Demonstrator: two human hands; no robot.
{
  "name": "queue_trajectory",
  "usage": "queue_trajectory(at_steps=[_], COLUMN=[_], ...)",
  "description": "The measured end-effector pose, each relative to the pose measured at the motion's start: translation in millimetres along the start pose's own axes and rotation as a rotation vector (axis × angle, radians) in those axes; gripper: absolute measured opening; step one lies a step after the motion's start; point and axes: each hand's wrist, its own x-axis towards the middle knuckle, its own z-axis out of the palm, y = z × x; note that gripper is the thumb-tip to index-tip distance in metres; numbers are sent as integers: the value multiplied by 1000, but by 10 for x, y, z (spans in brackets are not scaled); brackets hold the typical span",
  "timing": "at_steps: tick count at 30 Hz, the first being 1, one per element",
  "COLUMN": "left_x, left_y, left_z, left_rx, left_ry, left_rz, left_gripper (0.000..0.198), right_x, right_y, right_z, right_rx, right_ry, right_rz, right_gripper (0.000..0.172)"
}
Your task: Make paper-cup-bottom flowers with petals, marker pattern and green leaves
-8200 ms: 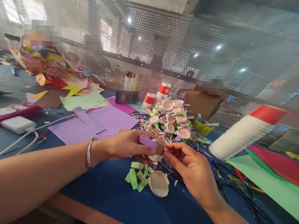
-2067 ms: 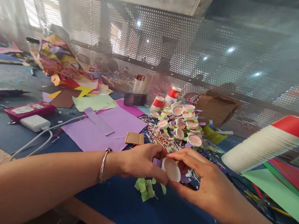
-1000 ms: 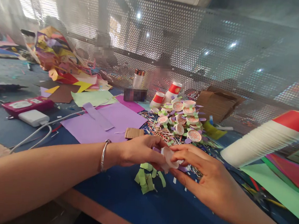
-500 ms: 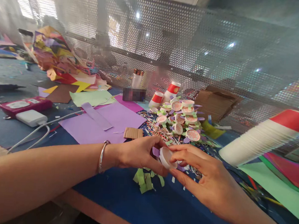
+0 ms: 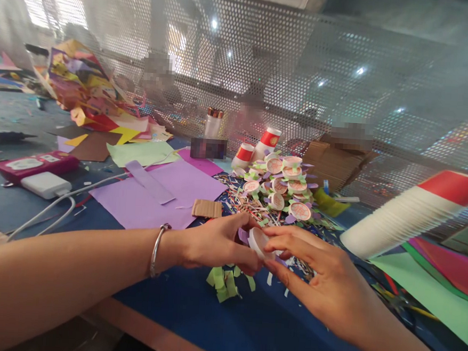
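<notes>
Between my two hands is a small white paper cup bottom (image 5: 258,242), tilted, with purple paper tabs on its rim. My left hand (image 5: 229,242) pinches its left side, thumb below and fingers above. My right hand (image 5: 308,261) grips the right side, with fingertips on the disc's face and the thumb beneath. Just under my left hand lie cut green paper strips (image 5: 226,287) on the blue tabletop (image 5: 192,317). Behind the hands is a heap of similar cup bottoms (image 5: 278,185) with purple and green tabs, resting among paper shreds.
Purple paper sheets (image 5: 152,196) and a piece of corrugated cardboard (image 5: 207,209) lie left of centre. A tilted stack of paper cups (image 5: 399,224) is at the right. A magenta power strip (image 5: 38,166) with a white charger and cable sits at the left. A perforated metal screen (image 5: 242,64) rises behind.
The cup bottom has turned slightly between my fingers, and its purple tab on the left shows less. Both hands keep their hold; the whole view has shifted a little.
</notes>
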Motion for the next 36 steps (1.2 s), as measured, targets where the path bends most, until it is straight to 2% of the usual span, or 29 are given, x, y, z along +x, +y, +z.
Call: queue_trajectory(at_steps=[10, 36], left_x=[39, 51], left_y=[0, -25], left_z=[-56, -70], left_rx=[-214, -164], left_ry=[-52, -47], left_rz=[-26, -42], left_gripper=[30, 30], right_x=[12, 25], right_y=[-53, -87], right_z=[-35, -19], right_rx=[29, -14], right_ry=[-2, -9], right_rz=[2, 4], right_gripper=[10, 16])
